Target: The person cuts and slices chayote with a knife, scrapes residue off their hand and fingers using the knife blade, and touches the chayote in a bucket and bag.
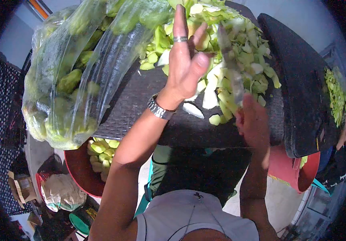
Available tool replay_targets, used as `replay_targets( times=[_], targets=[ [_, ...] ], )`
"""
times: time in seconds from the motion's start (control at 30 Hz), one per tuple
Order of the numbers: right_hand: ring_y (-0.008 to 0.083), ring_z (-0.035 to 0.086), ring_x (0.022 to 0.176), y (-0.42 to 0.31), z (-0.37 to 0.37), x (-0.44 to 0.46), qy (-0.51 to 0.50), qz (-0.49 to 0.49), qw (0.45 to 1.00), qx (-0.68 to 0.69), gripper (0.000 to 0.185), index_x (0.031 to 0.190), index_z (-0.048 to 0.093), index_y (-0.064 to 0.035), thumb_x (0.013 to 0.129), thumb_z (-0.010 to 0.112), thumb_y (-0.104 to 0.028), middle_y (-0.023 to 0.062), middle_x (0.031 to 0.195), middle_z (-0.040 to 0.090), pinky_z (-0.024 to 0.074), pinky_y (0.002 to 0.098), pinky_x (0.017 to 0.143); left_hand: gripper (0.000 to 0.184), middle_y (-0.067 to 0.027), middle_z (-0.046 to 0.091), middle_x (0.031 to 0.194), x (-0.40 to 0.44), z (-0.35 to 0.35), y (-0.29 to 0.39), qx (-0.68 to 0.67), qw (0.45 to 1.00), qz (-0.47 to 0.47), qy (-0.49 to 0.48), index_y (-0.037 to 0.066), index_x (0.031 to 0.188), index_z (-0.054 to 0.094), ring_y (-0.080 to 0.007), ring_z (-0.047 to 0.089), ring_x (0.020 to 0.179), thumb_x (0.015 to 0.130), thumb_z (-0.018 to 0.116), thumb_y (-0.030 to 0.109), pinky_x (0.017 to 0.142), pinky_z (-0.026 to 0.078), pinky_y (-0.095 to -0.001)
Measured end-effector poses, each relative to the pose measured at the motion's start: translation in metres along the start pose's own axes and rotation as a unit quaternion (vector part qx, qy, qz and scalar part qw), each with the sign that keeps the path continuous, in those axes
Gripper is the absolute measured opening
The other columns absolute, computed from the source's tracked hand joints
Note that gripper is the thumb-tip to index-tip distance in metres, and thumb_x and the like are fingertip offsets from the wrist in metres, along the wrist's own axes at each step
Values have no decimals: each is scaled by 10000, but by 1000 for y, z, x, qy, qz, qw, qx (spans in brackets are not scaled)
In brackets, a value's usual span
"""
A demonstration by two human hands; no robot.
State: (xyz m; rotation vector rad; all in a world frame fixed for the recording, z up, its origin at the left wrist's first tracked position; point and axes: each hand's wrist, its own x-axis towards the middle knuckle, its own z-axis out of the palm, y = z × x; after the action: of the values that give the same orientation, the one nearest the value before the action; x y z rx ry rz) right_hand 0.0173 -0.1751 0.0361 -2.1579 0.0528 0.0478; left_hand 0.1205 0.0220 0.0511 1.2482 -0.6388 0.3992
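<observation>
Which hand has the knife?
The right hand: its fingers are wrapped around the handle end of the blurry knife. The left hand is the one with the ring and metal wristband.

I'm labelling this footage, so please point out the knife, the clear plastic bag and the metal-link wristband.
Knife [235,76]: head view, on its motion-blurred blade.
Clear plastic bag [106,72]: head view, on its draped film.
Metal-link wristband [160,109]: head view, on its links.
</observation>
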Motion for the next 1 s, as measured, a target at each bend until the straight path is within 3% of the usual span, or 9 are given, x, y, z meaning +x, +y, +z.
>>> replay_targets(
  times=[0.1, 0.13, 0.23, 0.3, 0.4, 0.6, 0.77, 0.93, 1.0],
  targets=[
    [100, 468, 447, -17, 12, -13, -47, 46, 993, 101, 502, 865, 552, -77, 1107, 409, -492, -7, 572, 486, 379, 286, 434, 1436, -179, -6, 1730, -2, 3, 6, 69, 997, 22, 2, 88, 1653, -71, -415, 294, 1520, 703, 580, 946, 979, 569, -486],
    [96, 469, 439, -20, 16, -17, -61, 60, 987, 137, 498, 879, 546, -80, 1107, 402, -498, -8, 567, 485, 381, 281, 425, 1508, -194, -4, 1726, 4, -2, -2, 105, 991, 79, 7, 35, 1639, -84, -394, 234, 1547, 664, 603, 956, 1014, 548, -491],
    [121, 484, 429, -23, 23, -21, -78, 81, 974, 198, 514, 854, 537, -70, 1104, 407, -500, 13, 557, 498, 400, 300, 428, 1508, -202, -7, 1722, -5, -3, -3, 86, 995, 58, -14, -9, 1627, -76, -360, 140, 1577, 679, 632, 926, 1065, 514, -520],
    [138, 497, 432, -25, 26, -22, -79, 92, 971, 205, 522, 841, 541, -64, 1103, 410, -496, 24, 557, 506, 410, 316, 434, 1440, -269, 6, 1702, 1, -13, -25, 163, 967, 193, -29, -9, 1632, -33, -401, 205, 1555, 723, 687, 845, 1113, 471, -526],
    [140, 506, 444, -24, 26, -20, -77, 106, 976, 174, 514, 857, 551, -66, 1107, 404, -490, 20, 567, 507, 413, 323, 434, 1413, -308, 8, 1690, 4, -16, -32, 203, 942, 264, -41, -26, 1630, 4, -411, 217, 1551, 737, 731, 794, 1156, 425, -535],
    [131, 508, 456, -25, 19, -19, -41, 99, 977, 182, 512, 895, 566, -60, 1110, 397, -493, 14, 585, 513, 415, 319, 442, 1409, -314, 15, 1687, -7, -6, -15, 132, 981, 143, -21, -29, 1630, 19, -412, 194, 1557, 734, 751, 775, 1147, 437, -535],
    [131, 512, 458, -22, 30, -24, -75, 84, 977, 179, 498, 911, 564, -61, 1112, 396, -485, 9, 599, 515, 409, 317, 436, 1389, -308, 28, 1688, 2, -17, -32, 227, 944, 238, -27, -25, 1629, 4, -418, 298, 1519, 758, 725, 782, 985, 579, -474],
    [176, 531, 445, -1, 23, -9, -25, 73, 989, 129, 455, 893, 553, -46, 1109, 434, -428, 51, 612, 517, 426, 352, 434, 1308, -254, 55, 1701, -6, -5, -10, 50, 996, 77, 9, 4, 1636, -28, -410, 382, 1479, 828, 668, 761, 843, 639, -441],
    [206, 544, 453, -3, 19, -7, -8, 86, 984, 153, 432, 899, 562, -40, 1106, 449, -401, 73, 615, 514, 444, 376, 450, 1242, -222, 50, 1708, -3, -6, -14, -12, 997, 68, 28, 39, 1645, -38, -417, 405, 1462, 867, 639, 732, 828, 643, -431]
  ],
)
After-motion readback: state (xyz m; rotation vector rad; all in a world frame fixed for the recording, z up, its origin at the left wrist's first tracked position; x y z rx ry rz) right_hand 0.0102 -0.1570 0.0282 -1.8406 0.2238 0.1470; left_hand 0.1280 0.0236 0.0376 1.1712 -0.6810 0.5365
